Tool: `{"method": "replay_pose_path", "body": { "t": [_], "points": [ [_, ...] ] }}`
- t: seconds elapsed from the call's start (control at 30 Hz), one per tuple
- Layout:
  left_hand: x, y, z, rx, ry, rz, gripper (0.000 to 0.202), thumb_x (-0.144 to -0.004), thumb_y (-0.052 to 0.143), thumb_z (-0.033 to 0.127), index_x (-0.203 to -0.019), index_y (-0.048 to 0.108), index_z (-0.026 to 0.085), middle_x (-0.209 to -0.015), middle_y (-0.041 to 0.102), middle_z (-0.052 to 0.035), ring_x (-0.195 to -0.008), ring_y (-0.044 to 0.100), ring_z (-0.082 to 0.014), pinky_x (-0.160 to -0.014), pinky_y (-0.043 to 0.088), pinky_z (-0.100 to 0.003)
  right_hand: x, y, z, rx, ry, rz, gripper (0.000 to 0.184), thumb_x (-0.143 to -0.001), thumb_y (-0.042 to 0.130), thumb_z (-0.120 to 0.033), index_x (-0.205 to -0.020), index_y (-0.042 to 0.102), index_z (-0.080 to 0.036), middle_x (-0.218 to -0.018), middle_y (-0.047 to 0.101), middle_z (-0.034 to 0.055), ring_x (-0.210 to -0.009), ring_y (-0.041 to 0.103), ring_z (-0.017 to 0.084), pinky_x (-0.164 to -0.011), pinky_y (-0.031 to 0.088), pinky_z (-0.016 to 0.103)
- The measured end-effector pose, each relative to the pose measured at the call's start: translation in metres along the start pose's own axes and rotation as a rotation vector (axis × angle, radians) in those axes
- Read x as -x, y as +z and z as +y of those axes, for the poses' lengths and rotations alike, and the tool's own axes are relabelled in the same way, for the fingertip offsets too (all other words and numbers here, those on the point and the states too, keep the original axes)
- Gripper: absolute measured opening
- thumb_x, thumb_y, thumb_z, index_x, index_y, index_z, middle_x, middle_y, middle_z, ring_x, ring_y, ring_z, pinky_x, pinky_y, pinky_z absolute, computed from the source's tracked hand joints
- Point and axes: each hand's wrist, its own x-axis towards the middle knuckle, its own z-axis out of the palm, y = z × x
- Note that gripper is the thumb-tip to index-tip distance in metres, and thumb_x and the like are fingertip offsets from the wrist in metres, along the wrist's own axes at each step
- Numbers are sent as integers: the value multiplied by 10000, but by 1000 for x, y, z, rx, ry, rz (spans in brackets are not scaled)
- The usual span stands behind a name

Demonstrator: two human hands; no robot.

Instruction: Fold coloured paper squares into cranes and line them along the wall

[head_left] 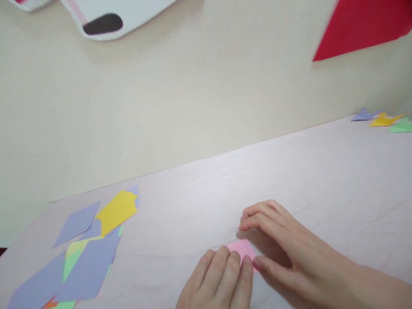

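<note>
A small piece of pink paper lies on the cloth-covered table at the lower middle, partly hidden under my fingers. My left hand presses down on it, fingers side by side and bent over the paper; the left thumb is out of sight. On the paper's right side rests the thumb tip of my right hand. The other right fingers arch above the cloth beyond the paper, well apart from that thumb, with nothing between them.
Loose purple sheets, a yellow sheet and green pieces overlap at the left. Folded purple, yellow and green paper shapes stand at the far right. A pale wall rises behind the table, with a red shape on it.
</note>
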Motion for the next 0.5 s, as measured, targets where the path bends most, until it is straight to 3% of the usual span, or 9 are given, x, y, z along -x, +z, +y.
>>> {"method": "replay_pose_path", "body": {
  "t": [0.17, 0.3, 0.5],
  "points": [
    [-9, -3, -12, 258, -36, -35, 388, -1037, 352, 396, -1112, 625, 130, -1098, 694, -76, -966, 650, -214, -823, 532, -315, 3, 1, -10, -43, -28, -84, 218, -874, 484, -32, -966, 533, -224, -942, 616, 42, -885, 573, 196, -790, 499, 342],
    [-13, -8, -17, 412, -99, -124, 190, -994, 456, 258, -988, 613, 150, -986, 694, -64, -843, 644, -210, -739, 539, -324, 3, 6, -2, -43, -69, -47, 217, -911, 427, -30, -929, 552, -207, -904, 613, 45, -846, 549, 190, -762, 477, 335],
    [-13, -6, -13, 448, -119, -65, 74, -878, 540, 97, -879, 589, 153, -887, 670, -68, -749, 618, -202, -650, 522, -315, 0, 3, 3, 16, -219, -67, 206, -885, 495, -23, -834, 614, -183, -898, 646, 39, -844, 523, 182, -781, 437, 333]
  ]
}}
